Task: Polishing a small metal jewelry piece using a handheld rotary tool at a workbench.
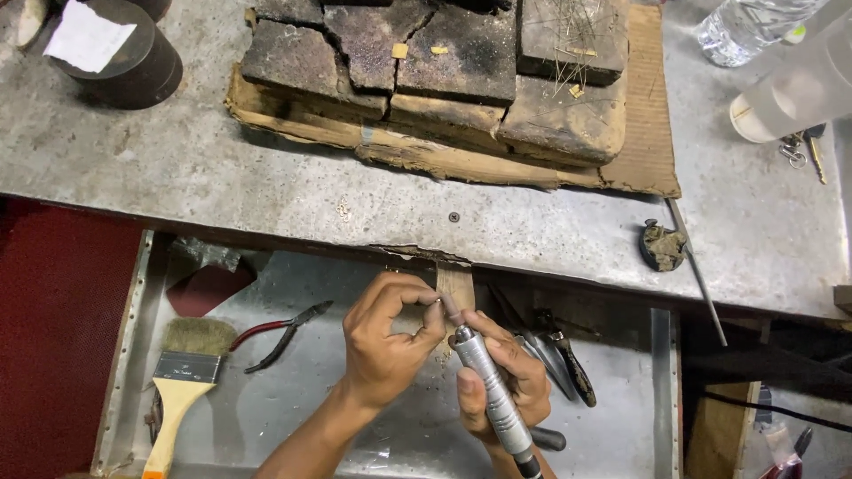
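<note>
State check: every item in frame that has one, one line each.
left hand: fingertips pinched on something small, too small to identify, at the wooden bench peg
right hand: gripping the rotary handpiece, tip at the pinch
red-handled pliers: lying in the tray, slightly open
paintbrush: lying flat, unused
plastic bottle: on its side

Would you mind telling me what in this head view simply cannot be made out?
- The small piece pinched in the left hand: too small, covered by fingertips.
- The tip of the rotary handpiece in the right hand: too small to tell its type.
- The tools behind the right hand: partly hidden by it.
- The paintbrush handle end: cut off by the bottom edge.
- The pale container top right: blurred.
</note>
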